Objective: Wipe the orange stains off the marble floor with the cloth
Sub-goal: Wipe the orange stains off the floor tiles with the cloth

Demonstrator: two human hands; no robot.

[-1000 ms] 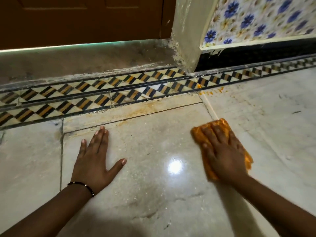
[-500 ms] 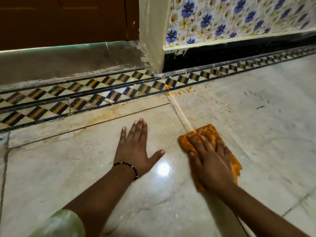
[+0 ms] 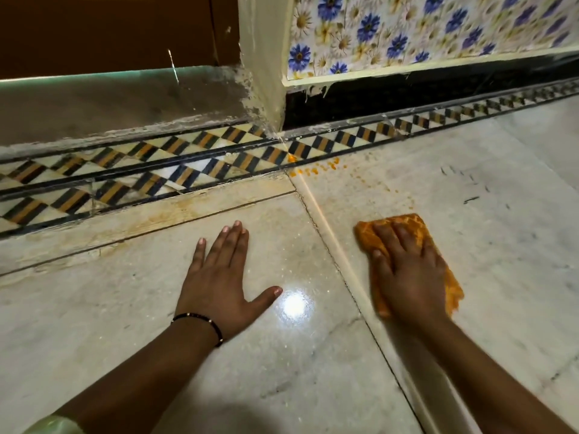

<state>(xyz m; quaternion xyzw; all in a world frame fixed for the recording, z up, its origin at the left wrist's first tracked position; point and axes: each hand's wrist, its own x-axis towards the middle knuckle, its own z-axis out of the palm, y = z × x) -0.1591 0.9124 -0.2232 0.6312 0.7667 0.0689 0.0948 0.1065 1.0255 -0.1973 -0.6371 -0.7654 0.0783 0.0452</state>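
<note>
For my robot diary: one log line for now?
left hand: flat on floor | right hand: pressing cloth | stains: unwiped

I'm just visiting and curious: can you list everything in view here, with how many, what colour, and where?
cloth: one, orange, flat on the floor at right, under the right hand
stains: a scatter, orange, on the floor by the border, beyond the cloth
floor: one, pale marble, foreground
border: one band, black, orange and white, along the floor's far edge
door: one, brown, top left
flowered tiles: one panel, blue and white, top right
bracelet: one, black, left wrist
left hand: flat on the floor, fingers straight
right hand: pressing the cloth
</note>
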